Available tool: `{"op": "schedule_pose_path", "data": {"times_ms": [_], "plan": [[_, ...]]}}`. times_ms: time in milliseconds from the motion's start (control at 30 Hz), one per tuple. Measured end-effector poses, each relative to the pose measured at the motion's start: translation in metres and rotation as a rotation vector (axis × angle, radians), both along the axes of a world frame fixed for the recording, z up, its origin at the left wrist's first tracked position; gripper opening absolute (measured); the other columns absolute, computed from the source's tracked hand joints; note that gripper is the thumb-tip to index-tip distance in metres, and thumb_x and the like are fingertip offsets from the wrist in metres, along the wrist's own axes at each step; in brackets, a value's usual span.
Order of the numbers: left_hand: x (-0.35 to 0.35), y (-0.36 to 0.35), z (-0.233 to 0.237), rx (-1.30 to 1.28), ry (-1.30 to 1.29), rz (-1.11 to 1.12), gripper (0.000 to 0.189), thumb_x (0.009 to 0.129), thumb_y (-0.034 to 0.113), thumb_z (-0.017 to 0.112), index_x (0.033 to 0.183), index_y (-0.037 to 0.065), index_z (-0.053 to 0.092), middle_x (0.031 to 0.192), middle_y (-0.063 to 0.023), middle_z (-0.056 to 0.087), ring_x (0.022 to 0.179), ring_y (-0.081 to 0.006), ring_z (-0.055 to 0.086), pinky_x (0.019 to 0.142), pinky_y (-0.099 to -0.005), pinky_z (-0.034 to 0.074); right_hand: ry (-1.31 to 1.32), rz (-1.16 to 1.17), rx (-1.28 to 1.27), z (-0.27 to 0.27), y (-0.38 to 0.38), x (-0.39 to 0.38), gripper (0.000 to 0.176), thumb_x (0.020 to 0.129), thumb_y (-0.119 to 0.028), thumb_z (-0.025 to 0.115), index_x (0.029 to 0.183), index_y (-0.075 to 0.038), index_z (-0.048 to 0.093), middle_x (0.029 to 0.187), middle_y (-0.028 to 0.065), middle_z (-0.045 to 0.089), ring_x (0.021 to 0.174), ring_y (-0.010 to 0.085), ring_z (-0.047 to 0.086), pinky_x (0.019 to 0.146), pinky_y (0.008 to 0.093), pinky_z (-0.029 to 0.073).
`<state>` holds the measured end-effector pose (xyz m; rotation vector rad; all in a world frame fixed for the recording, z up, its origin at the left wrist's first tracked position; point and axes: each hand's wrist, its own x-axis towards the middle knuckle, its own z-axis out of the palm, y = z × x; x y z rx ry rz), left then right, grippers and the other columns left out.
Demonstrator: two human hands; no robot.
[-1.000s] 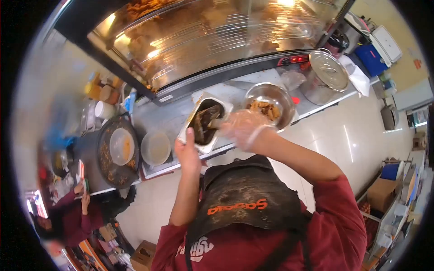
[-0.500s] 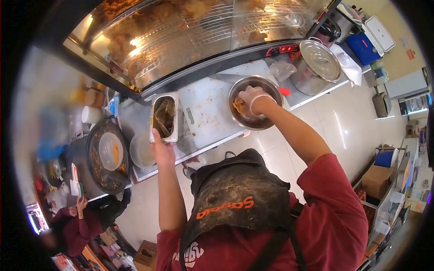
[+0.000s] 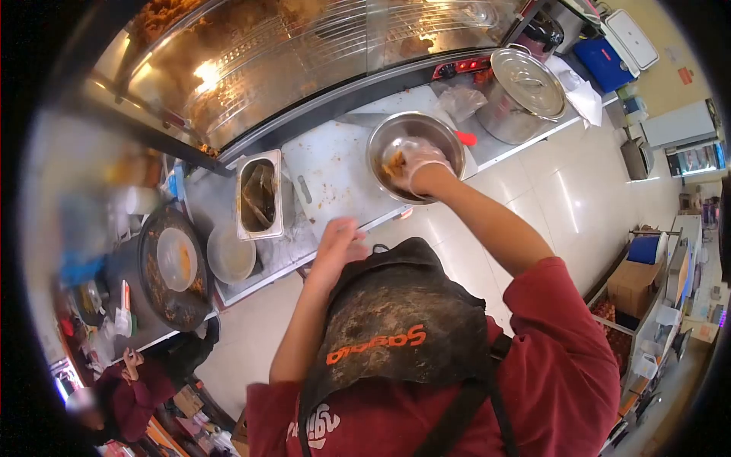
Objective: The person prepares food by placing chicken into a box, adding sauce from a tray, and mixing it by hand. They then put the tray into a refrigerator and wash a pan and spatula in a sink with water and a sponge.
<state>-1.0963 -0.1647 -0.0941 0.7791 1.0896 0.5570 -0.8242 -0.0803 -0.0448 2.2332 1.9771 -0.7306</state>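
My right hand [image 3: 424,164], in a clear plastic glove, reaches into a steel mixing bowl [image 3: 373,148]. Its fingers curl down on a golden-brown piece of fried food [image 3: 394,163] inside; the glove hides part of it. My left hand [image 3: 341,245] is bare and holds nothing, its fingers loosely apart and a little blurred. It hovers by the counter's front edge, near the white cutting board [image 3: 331,164]. Left of the board stands a steel container [image 3: 277,198] with brown, flat pieces in it. A knife [image 3: 362,119] lies on the board behind the bowl.
A heated glass cabinet [image 3: 304,46] with wire racks runs along the back. To the right is a lidded steel pot [image 3: 518,107]; to the left, a dark round pan [image 3: 152,293] and a plastic tub [image 3: 232,255]. Another person [image 3: 137,388] stands at lower left.
My left hand has let go of the steel container and moved right, toward the counter's edge. My right hand stays in the bowl, on the fried food. The view has shifted slightly.
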Motion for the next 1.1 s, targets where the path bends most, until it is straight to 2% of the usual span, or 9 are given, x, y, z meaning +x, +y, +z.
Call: {"op": "schedule_pose_path", "data": {"times_ms": [133,300,400,533,667,767,867,1000,1100], "plan": [[0.072,0.052,0.017,0.048,0.123,-0.05,0.04,0.101,0.035,0.058,0.117,0.001,0.044,0.104,-0.0153,0.058,0.086,-0.0255,0.068,0.067,-0.0374,0.06,0.138,-0.037,-0.15,0.0,0.018,-0.019,0.04,0.081,-0.03,0.071,0.111,-0.003,0.072,0.118,0.0196,0.068,0.118,0.0332,0.062,0.1,0.0381,0.05],[0.087,0.064,0.0,0.154,0.261,-0.013,0.026,0.099,0.018,0.059,0.101,0.0,0.041,0.096,-0.014,0.054,0.077,-0.0258,0.07,0.057,-0.0337,0.061,0.902,-0.161,0.01,-0.018,0.0,0.016,0.066,0.073,-0.021,0.079,0.132,-0.008,0.053,0.132,0.0174,0.06,0.116,0.0365,0.061,0.097,0.0407,0.052],[0.078,0.063,0.011,0.183,0.289,-0.07,0.022,0.099,0.014,0.058,0.099,0.0,0.042,0.093,-0.0123,0.054,0.077,-0.0251,0.07,0.059,-0.0352,0.063,0.328,0.436,0.369,-0.023,0.008,0.01,0.066,0.073,-0.024,0.079,0.132,-0.008,0.054,0.137,0.0168,0.055,0.125,0.0359,0.056,0.099,0.0448,0.051],[0.063,0.068,-0.001,0.221,0.268,-0.127,0.018,0.099,0.011,0.056,0.095,-0.001,0.043,0.088,-0.0107,0.052,0.076,-0.0234,0.068,0.062,-0.0361,0.064,-0.181,0.565,-0.16,0.034,0.012,-0.037,0.057,0.08,-0.029,0.076,0.13,-0.008,0.06,0.147,0.0186,0.048,0.133,0.0337,0.05,0.105,0.0405,0.048],[0.058,0.057,0.006,0.241,0.278,-0.047,0.019,0.099,0.012,0.057,0.093,0.0,0.044,0.084,-0.0091,0.051,0.072,-0.0198,0.064,0.059,-0.0351,0.062,-0.044,0.443,-0.31,0.028,0.015,-0.044,0.05,0.08,-0.027,0.073,0.125,-0.007,0.062,0.136,0.0177,0.057,0.125,0.0346,0.056,0.098,0.0431,0.052],[0.053,0.058,-0.013,0.237,0.254,0.009,0.019,0.098,0.012,0.058,0.091,0.0,0.044,0.081,-0.0076,0.051,0.069,-0.0171,0.06,0.056,-0.034,0.059,0.36,0.362,-0.042,0.016,0.005,-0.01,0.054,0.081,-0.028,0.073,0.131,-0.008,0.06,0.133,0.0205,0.059,0.123,0.0358,0.057,0.1,0.0418,0.051],[0.048,0.056,-0.02,0.262,0.252,0.027,0.019,0.098,0.012,0.058,0.09,0.001,0.045,0.079,-0.0065,0.051,0.067,-0.0157,0.057,0.054,-0.0334,0.056,0.87,0.204,-0.18,-0.01,0.005,0.028,0.063,0.081,-0.032,0.074,0.136,-0.008,0.057,0.135,0.0239,0.057,0.122,0.0373,0.057,0.1,0.038,0.049],[0.045,0.056,-0.04,0.355,0.323,-0.031,0.019,0.098,0.012,0.058,0.09,0.0,0.045,0.08,-0.0075,0.051,0.069,-0.0164,0.058,0.055,-0.0335,0.059,0.187,0.209,-0.06,-0.008,-0.009,0.0,0.079,0.076,-0.038,0.077,0.142,-0.005,0.049,0.133,0.0257,0.057,0.122,0.0383,0.057,0.104,0.0391,0.047],[0.053,0.048,-0.008,0.224,0.21,0.012,0.02,0.098,0.012,0.057,0.09,-0.001,0.044,0.083,-0.0092,0.051,0.07,-0.0176,0.06,0.056,-0.035,0.062,0.003,0.281,-0.064,-0.004,-0.002,-0.048,0.084,0.071,-0.042,0.08,0.14,-0.005,0.049,0.133,0.0235,0.057,0.118,0.0384,0.06,0.097,0.0426,0.051]]}}
